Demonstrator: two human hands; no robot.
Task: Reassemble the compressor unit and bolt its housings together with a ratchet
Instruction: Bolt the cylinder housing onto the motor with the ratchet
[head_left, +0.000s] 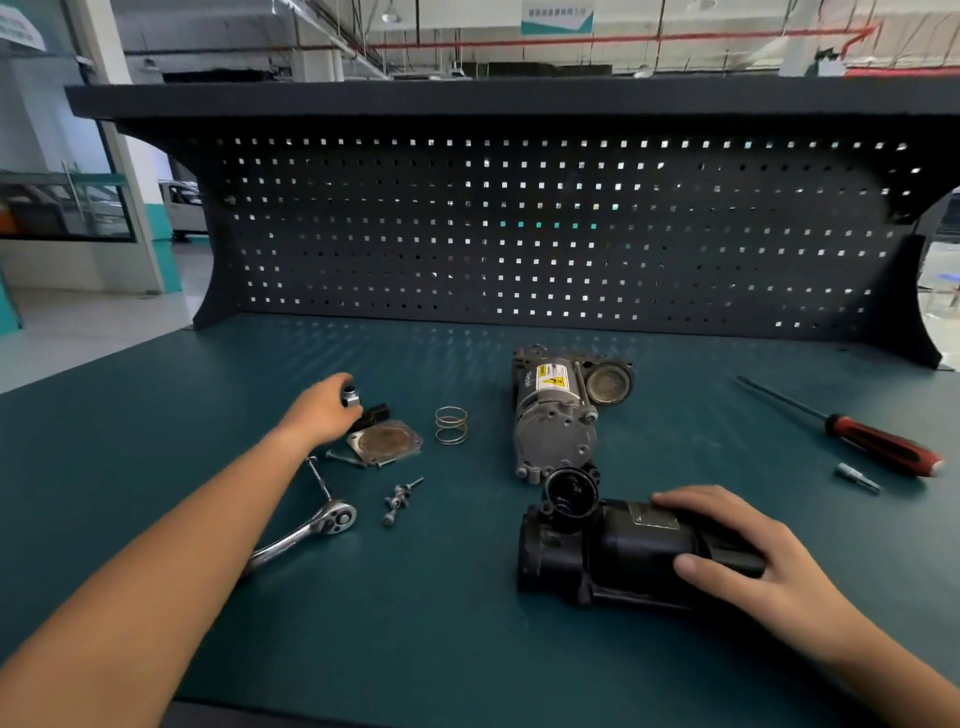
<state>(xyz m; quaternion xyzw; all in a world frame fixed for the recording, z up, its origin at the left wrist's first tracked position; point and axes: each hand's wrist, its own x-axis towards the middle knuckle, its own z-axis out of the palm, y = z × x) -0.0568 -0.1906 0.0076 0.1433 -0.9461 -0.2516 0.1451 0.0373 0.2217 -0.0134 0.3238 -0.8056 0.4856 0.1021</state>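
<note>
Risk judged: loose bolts (397, 501) and ratchet (311, 530) could be swept across the worktop (441, 634) by the outstretched left forearm, the left hand (324, 408) being reached forward with a small silver fitting (351, 397) pinched, while the black housing (613, 551) is gripped by the right hand (748, 551), just in front of the grey compressor body (553, 415).

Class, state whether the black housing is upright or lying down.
Lying down: the black housing rests lengthwise on the bench, right hand holding it.
</note>
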